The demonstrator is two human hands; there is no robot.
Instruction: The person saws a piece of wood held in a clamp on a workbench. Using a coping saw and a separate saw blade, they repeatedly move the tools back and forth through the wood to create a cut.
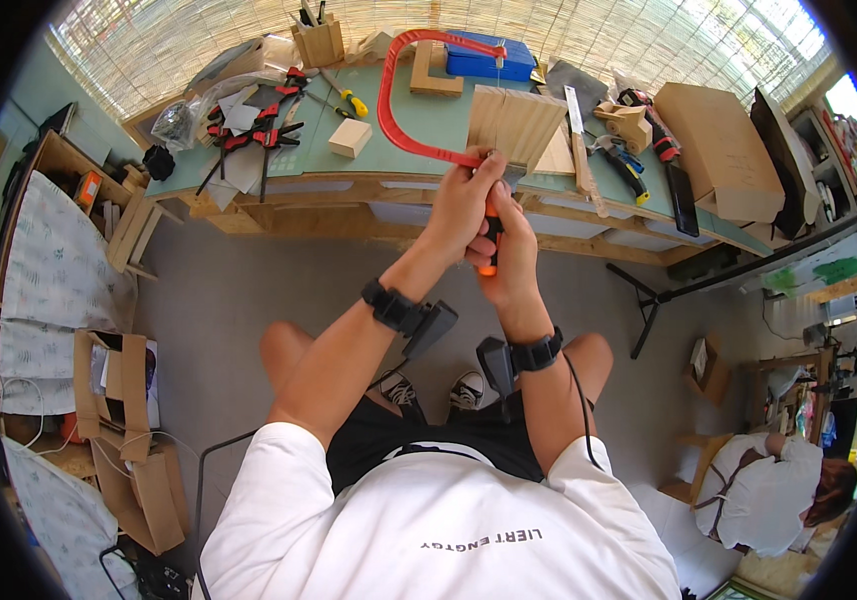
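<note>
Both of my hands are closed on a coping saw (386,90) with a red curved frame and a black and orange handle. My right hand (512,250) wraps round the handle, its orange end poking out below. My left hand (459,210) grips beside it, with its upper fingers by the lower end of the red frame. The frame arches up and to the left, its far end over the bench. A pale wooden board (514,122) stands upright at the bench's front edge, just beyond my hands. The thin blade runs by the board; whether it sits in a cut I cannot tell.
On the green workbench (294,150) lie red and black clamps (267,125), a wood block (350,138), a screwdriver (354,103), a blue box (491,56), pliers (624,168), a phone (683,200) and a cardboard box (719,150). Another person (764,495) is at the lower right.
</note>
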